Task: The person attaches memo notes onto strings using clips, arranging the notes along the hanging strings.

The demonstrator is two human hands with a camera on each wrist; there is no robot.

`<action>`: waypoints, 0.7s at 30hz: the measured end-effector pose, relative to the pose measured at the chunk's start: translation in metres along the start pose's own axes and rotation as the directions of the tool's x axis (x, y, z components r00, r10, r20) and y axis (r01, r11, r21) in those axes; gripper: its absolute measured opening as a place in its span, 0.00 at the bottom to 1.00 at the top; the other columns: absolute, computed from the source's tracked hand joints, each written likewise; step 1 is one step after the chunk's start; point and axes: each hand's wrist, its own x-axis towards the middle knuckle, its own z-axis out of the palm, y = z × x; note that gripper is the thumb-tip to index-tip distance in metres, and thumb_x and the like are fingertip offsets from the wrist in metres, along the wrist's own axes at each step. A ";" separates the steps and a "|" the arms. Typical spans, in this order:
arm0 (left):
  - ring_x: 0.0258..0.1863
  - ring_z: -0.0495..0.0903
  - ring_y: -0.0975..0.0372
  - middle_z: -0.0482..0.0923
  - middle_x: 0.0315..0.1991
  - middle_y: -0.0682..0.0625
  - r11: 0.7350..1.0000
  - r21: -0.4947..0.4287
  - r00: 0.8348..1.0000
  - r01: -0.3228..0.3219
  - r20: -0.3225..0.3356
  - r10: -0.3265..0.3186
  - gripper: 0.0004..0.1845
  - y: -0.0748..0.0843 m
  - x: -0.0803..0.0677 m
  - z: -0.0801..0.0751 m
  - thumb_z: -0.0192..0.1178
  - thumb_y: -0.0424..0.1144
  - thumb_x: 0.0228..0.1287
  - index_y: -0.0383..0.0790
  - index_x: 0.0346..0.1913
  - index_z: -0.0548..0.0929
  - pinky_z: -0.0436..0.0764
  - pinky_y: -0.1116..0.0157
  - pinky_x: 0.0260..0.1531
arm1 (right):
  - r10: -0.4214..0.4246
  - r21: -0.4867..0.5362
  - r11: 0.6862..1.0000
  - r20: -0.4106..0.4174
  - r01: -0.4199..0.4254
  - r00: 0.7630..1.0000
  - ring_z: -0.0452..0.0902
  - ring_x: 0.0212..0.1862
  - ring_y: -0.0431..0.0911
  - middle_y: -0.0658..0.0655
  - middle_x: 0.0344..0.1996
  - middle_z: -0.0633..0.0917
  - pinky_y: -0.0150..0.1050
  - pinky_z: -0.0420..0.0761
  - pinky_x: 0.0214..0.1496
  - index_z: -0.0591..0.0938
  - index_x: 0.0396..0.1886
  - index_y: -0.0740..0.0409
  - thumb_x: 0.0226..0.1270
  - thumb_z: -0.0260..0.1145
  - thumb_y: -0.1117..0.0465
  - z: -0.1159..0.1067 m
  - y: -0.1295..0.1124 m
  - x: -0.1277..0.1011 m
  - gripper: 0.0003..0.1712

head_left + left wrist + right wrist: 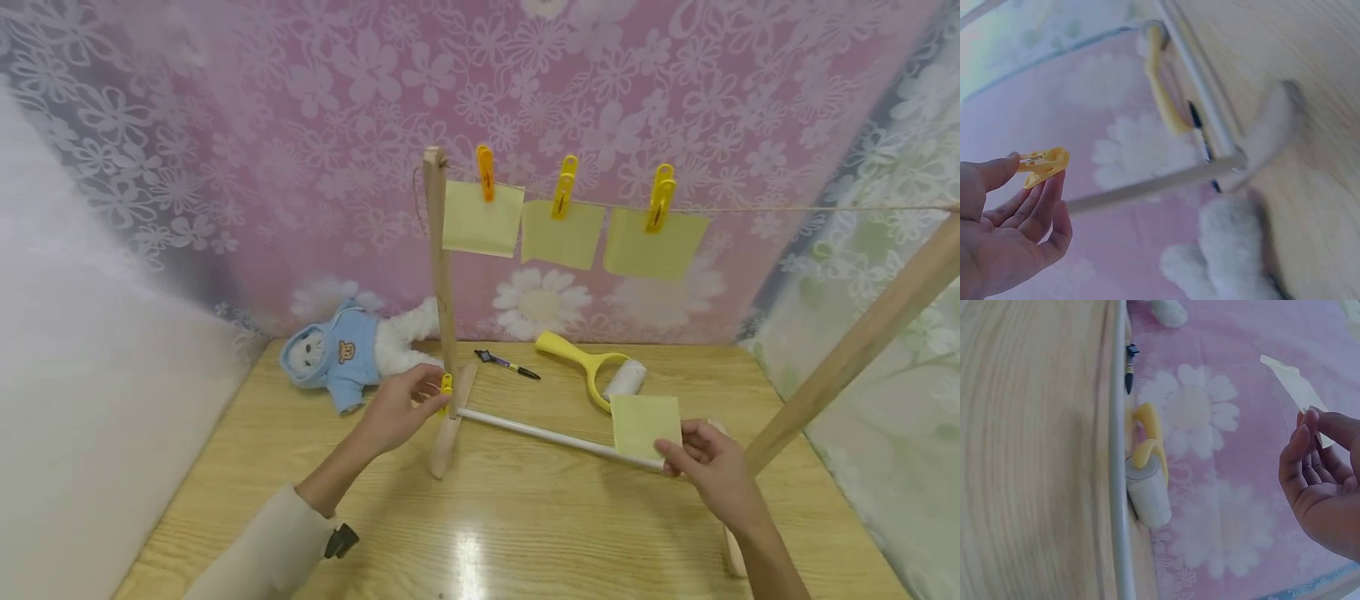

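Observation:
My left hand (401,408) pinches a yellow clothespin (1046,165) between thumb and fingers, near the left post of a wooden stand (442,275). A yellow sticky note (645,423) is pinched at its lower right edge by my right hand (712,467); the right wrist view shows that note (1297,387) nearly edge-on. Above both hands, a thin string (810,207) runs between the posts. From it hang three more yellow notes (483,225), side by side, one under an orange clothespin (486,171) and two under yellow clothespins (564,187).
A white bar (540,432) joins the stand's feet low over the wooden table (525,525). Behind it lie a pen (507,364) and a yellow-handled lint roller (573,350). A plush toy (345,354) in a blue hoodie lies left. Flowered cloth (337,125) covers the back.

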 end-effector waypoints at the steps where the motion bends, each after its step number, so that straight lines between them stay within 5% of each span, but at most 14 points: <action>1: 0.33 0.78 0.66 0.78 0.36 0.53 1.000 -0.018 1.000 -0.011 0.004 0.011 0.16 0.007 0.003 0.000 0.60 0.40 0.56 0.41 0.47 0.75 0.76 0.70 0.31 | -0.003 0.033 0.999 -0.008 0.004 1.000 0.75 0.24 0.45 0.58 0.24 0.77 0.34 0.77 0.28 0.70 0.42 0.72 0.59 0.59 0.70 -0.001 -0.002 0.000 0.13; 8: 0.33 0.78 0.69 0.78 0.37 0.52 0.991 -0.122 0.998 -0.055 0.029 0.058 0.18 0.048 0.024 0.007 0.61 0.42 0.54 0.40 0.48 0.75 0.77 0.70 0.33 | -0.018 0.146 0.989 -0.077 0.029 0.997 0.75 0.31 0.41 0.55 0.26 0.78 0.29 0.76 0.37 0.72 0.41 0.74 0.58 0.59 0.71 -0.001 -0.012 0.008 0.12; 14: 0.34 0.78 0.69 0.78 0.34 0.56 0.964 -0.229 0.990 -0.135 0.019 0.143 0.16 0.080 0.046 0.006 0.64 0.44 0.50 0.43 0.42 0.76 0.77 0.66 0.36 | -0.057 0.259 0.960 -0.181 0.104 0.982 0.73 0.28 0.43 0.54 0.22 0.77 0.29 0.76 0.35 0.74 0.35 0.74 0.60 0.56 0.72 0.001 -0.021 0.016 0.06; 21: 0.36 0.77 0.67 0.78 0.35 0.55 0.921 -0.348 0.978 -0.174 0.048 0.203 0.16 0.125 0.062 0.002 0.64 0.42 0.51 0.42 0.42 0.75 0.75 0.68 0.36 | -0.186 0.439 0.866 -0.164 0.241 0.969 0.78 0.31 0.46 0.59 0.26 0.80 0.35 0.78 0.35 0.70 0.36 0.79 0.62 0.48 0.78 -0.003 -0.029 0.024 0.06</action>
